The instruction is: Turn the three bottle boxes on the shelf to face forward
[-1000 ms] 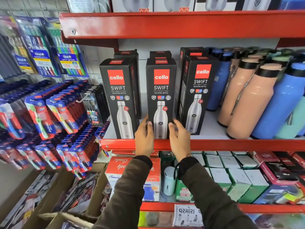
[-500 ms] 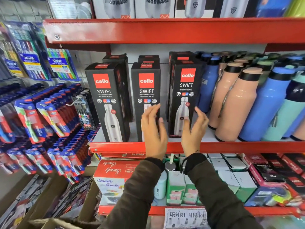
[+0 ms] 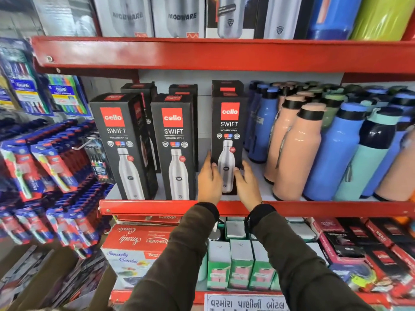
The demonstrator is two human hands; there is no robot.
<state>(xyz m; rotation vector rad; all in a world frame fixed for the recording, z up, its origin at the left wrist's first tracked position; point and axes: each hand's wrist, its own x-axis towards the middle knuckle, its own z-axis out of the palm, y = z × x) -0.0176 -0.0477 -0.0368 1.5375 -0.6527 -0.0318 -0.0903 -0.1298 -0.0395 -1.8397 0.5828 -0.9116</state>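
Red metal shelf (image 3: 157,207) runs across the frame, another red shelf above it carrying grey boxed flasks. Right part of the shelf is packed with loose bottles (image 3: 298,153), peach in front, blue and teal further right. Hanging toothbrush packs (image 3: 40,167) fill the left side.

Three black Cello Swift bottle boxes stand upright in the front row, more of the same behind them. Left box (image 3: 119,144) sits at the near edge, front panel angled slightly so its right side shows. Middle box (image 3: 174,144) stands just right of it, front panel facing out. Right box (image 3: 228,131) sits further back on the shelf, apart from the middle box, front panel facing out.

Left hand (image 3: 210,182) presses on the lower left edge of the right box, right hand (image 3: 246,182) on its lower right edge, so both hands hold it between them near the base. Fingers look partly curled, though motion blur makes the exact grip hard to read. Dark sleeves cover both forearms.
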